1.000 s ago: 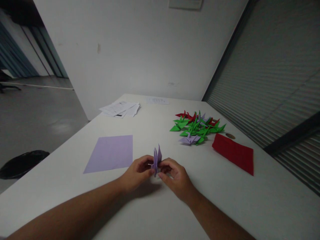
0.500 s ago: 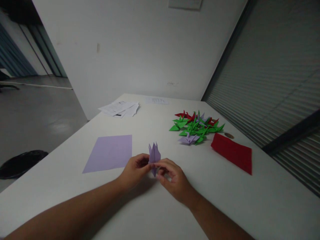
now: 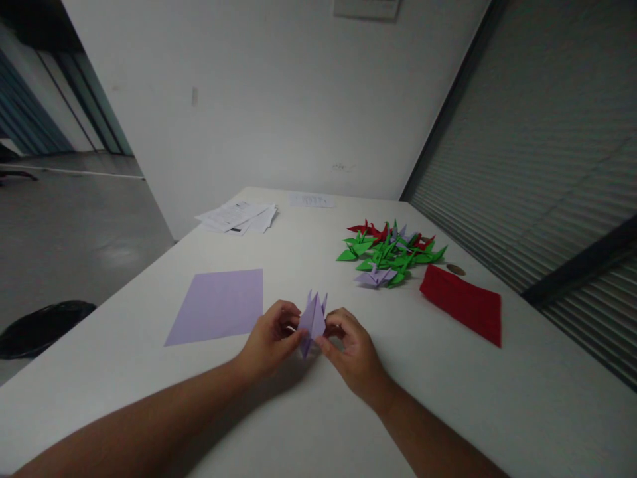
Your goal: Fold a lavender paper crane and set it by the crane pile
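Between my hands, just above the white table point(image 3: 318, 425), is a folded piece of purple origami paper point(image 3: 312, 320) with narrow points at the top and one tip pointing down. My left hand point(image 3: 273, 335) pinches its left side between thumb and fingers. On the other side my right hand point(image 3: 351, 348) pinches its right edge, thumb in front and fingers curled behind. A flat square of purple paper point(image 3: 219, 305) lies to the left of my left hand.
Folded paper cranes in green point(image 3: 383, 255), red and purple lie heaped at the back right. Near them are red paper point(image 3: 462, 302) and a round brownish disc point(image 3: 455, 269). Printed sheets point(image 3: 239, 216) lie at the back left. A black bag point(image 3: 44, 325) stands beyond the table's left edge.
The folded purple paper has been turned so a broader face shows, and it sits slightly lower. My right fingers have moved from across its front to its right edge.
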### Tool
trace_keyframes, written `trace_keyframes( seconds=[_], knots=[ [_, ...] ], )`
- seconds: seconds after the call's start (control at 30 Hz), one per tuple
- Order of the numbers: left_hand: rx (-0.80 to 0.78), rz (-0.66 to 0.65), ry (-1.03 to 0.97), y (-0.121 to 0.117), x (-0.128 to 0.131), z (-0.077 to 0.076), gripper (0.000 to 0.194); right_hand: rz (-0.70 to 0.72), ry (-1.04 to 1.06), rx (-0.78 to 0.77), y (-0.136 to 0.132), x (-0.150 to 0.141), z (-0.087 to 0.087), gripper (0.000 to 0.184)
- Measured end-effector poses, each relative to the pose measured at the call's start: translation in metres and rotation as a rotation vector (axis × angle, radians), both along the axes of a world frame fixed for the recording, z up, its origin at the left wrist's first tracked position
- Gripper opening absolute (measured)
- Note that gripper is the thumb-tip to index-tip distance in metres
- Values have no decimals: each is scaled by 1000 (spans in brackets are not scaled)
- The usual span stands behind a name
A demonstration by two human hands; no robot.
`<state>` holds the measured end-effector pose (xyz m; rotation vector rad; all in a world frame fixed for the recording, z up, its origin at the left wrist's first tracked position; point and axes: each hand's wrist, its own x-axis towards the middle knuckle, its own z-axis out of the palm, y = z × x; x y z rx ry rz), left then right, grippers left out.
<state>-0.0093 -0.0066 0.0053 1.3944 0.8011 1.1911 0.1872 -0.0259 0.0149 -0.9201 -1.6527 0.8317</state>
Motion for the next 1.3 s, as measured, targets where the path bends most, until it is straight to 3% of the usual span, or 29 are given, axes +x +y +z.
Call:
trace_keyframes(
  seconds=[0.17,0.37,0.5,0.7,1.0,1.3],
  knots=[
    [112,3,129,2,-4,-3,18,-35,41,-20,1,-2,1,10],
    [160,-2,211,1,-6,1,16,-71,67,13,-1,-3,1,13],
    [154,0,173,1,-5,3,16,-82,77,99,-1,0,-1,4],
    [45,-17,46,1,-2,1,19,-51,63,175,-2,4,3,12],
    [-113,-33,-126,4,-2,-5,24,7,116,56,-1,5,0,16],
    [34,9,-28,6,-6,-2,14,82,136,-26,0,8,1,16]
  ],
)
